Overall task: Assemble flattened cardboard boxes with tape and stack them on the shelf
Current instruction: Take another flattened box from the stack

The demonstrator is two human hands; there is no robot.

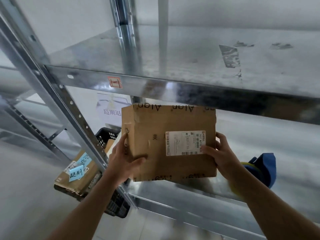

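Galvanised grey steel shelving (155, 84), head view: taped-up box going in under the upper level.
Item: brown corrugated cardboard box (152, 122), squared, creased and scuffed, white printed shipping label (185, 142) on its near face; it sits at the dull metal lower deck (173, 191), resting or not I cannot tell. My left hand (124, 163) curls round its left corner; my right hand (220, 153) clasps the right edge, thumb on the label. Step, by my judgement: stacking. Next calls for a level push inward, then release.

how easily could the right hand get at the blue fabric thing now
Probably not yet: the right hand grips the brown cardboard box with the left hand; otherwise the blue fabric thing lies close, unobstructed.
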